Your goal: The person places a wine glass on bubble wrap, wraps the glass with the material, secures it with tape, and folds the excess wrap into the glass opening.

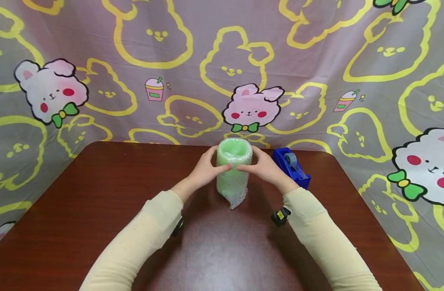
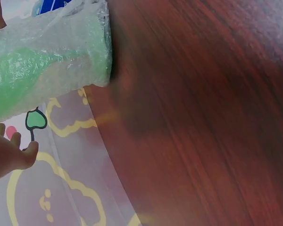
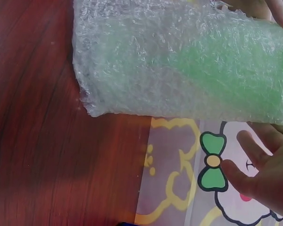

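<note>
A green cylinder in bubble wrap [image 1: 233, 182] stands upright on the table, its open-looking top facing up and a loose flap of wrap hanging at its front base. My left hand [image 1: 203, 169] holds its upper left side, and my right hand [image 1: 264, 166] holds the upper right. Both thumbs lie across the front, with the other fingers partly hidden around the sides and back. In the left wrist view the clear wrap [image 2: 70, 61] covers the whole length. The right wrist view shows the crinkled bubble wrap [image 3: 146, 70] close up, with right-hand fingers [image 3: 238, 176] beside it.
A blue tape dispenser [image 1: 291, 167] with a roll of clear tape stands just right of the right hand. The dark brown wooden table [image 1: 98, 210] ends at a patterned curtain [image 1: 193, 81] behind and at both sides.
</note>
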The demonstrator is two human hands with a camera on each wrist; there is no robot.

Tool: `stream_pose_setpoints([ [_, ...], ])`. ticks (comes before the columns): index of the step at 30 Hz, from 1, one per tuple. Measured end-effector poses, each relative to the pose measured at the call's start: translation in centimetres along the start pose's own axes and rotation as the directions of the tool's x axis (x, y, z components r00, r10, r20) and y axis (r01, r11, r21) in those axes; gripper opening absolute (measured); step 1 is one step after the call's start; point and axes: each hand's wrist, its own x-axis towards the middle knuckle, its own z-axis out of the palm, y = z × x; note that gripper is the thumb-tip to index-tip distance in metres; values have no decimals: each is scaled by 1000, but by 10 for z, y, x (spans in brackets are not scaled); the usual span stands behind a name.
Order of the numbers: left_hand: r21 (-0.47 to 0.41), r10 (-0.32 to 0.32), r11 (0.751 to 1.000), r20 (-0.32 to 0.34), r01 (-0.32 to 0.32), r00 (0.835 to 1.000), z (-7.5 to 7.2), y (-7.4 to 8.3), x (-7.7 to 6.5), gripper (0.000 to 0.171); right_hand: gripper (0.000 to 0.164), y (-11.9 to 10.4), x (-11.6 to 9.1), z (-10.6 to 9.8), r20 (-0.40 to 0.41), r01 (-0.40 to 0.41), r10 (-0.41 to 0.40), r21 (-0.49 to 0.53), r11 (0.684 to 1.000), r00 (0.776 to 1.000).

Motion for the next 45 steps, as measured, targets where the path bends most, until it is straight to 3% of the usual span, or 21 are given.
stream_pose_setpoints([
  [9, 56, 10, 998, -5, -10, 1000, -1, -5, 5, 73, 79, 1, 7, 2, -25, 5, -5, -24, 1000, 1000],
  [18, 93, 8, 996, 0, -8, 1000, -2, -9, 9, 72, 82, -1, 10, 1, 9, 0, 1, -25, 1000, 1000],
  [25, 88, -61, 994, 52, 56, 997, -5, -8, 7, 93, 92, -1, 12, -2, 48, 36, -31, -96, 995, 998],
  [29, 135, -76, 989, 78, 65, 994, -5, -7, 5, 100, 99, 2, 10, -2, 40, 23, -16, -176, 984, 999],
  [36, 242, -61, 970, 75, 41, 995, -2, -6, 4, 103, 103, 3, 6, -2, -10, -9, 6, -357, 934, 1000],
  [45, 396, -134, 913, 64, 98, 989, -4, -10, 4, 108, 108, 5, 5, 1, -17, -12, 4, -542, 840, 1000],
])
